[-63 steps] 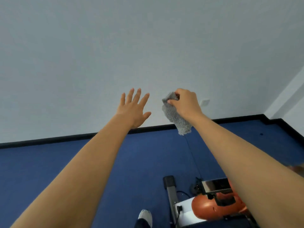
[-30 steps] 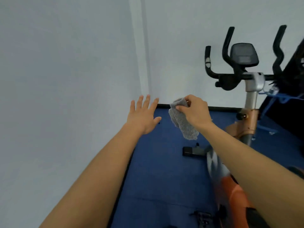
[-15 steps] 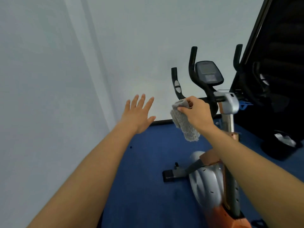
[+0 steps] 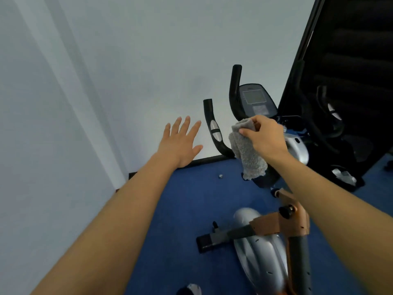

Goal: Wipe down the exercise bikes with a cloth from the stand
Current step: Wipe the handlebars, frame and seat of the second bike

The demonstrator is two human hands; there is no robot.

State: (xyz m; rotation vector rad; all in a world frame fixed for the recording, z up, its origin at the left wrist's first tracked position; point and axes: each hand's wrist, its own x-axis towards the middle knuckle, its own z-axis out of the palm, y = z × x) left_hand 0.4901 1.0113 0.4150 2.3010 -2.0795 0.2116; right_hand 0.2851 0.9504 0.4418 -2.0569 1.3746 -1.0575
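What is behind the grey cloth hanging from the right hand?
Behind the grey fluffy cloth, pinched in the right hand, the black curved handlebar of the exercise bike runs out of sight. The cloth and hand hide the bar's middle section and the base of the console.

The blue carpeted floor fills the lower part of the view and meets the pale walls along a black skirting strip. An exercise bike stands on it at lower right, its black front foot bar resting flat on the carpet and pointing left, with the silver housing and orange-brown frame rising behind it. A small round silver object lies alone on the carpet near the skirting, well apart from the foot bar. Further right, the dark base of a black machine sits on the floor against the far wall. At the bottom edge a shoe tip touches the carpet.
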